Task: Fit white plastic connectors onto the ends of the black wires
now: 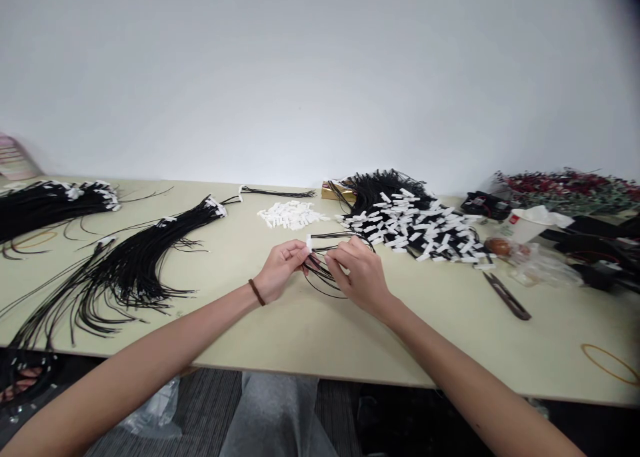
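In front of me, above the table (280, 324), my left hand (284, 265) pinches a small white connector (309, 242) between thumb and fingers. Thin black wires (324, 273) run from that connector toward the right and loop below my fingers. Close beside it, my right hand (359, 272) is closed with its fingertips on one of the wires, just right of the connector. The far tips of the wires are partly hidden behind my right hand. Beyond my hands lies a heap of loose white connectors (290, 215).
Black wire bundles with white connectors lie at the left (145, 257) and far left (55, 207). A large pile of white-ended black wires (420, 224) spreads to the right. Nearby are thread snips (506, 296), a paper cup (525, 224), a plastic bag (543, 267) and a rubber band (610, 364).
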`<action>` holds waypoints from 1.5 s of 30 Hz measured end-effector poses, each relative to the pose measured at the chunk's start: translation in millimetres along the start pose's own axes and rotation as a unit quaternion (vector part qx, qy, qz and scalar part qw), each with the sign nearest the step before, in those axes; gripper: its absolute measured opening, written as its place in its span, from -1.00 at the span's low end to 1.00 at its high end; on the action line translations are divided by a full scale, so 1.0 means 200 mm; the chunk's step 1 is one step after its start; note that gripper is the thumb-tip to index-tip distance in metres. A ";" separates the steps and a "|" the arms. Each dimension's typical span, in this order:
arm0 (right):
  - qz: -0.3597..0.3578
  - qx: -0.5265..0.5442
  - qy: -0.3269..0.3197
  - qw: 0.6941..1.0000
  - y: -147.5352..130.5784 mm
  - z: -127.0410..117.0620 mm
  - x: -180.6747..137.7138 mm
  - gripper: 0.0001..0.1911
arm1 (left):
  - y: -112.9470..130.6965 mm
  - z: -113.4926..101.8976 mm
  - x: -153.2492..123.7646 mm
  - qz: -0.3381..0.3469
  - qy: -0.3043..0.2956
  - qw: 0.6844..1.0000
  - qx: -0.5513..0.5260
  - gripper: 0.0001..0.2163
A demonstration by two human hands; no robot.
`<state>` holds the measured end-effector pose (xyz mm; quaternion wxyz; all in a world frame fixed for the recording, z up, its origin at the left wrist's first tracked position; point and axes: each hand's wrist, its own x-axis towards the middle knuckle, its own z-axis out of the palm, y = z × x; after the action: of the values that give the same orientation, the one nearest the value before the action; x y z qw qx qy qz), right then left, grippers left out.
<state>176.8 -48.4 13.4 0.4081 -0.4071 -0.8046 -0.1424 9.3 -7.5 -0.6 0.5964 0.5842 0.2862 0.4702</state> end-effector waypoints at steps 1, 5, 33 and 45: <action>0.000 0.000 0.001 1.000 0.00 0.00 0.00 -0.75 | 0.00 0.00 0.00 0.000 -0.003 1.000 0.002 -0.74; -0.006 0.001 -0.003 1.000 0.00 -0.01 0.00 -0.75 | 0.00 0.00 0.00 -0.004 -0.011 1.000 0.009 -0.74; -0.032 0.016 -0.046 0.998 0.00 -0.01 0.00 -0.73 | 0.00 0.01 -0.02 -0.007 -0.024 1.000 0.017 -0.71; -0.011 -0.033 -0.038 0.999 -0.01 0.01 0.00 -0.71 | 0.01 0.02 -0.03 -0.005 -0.029 0.998 0.051 -0.71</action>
<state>173.7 -48.7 11.7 0.3626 -0.4167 -0.8186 -0.1575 10.9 -14.2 0.9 0.5764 0.6255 0.2950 0.4353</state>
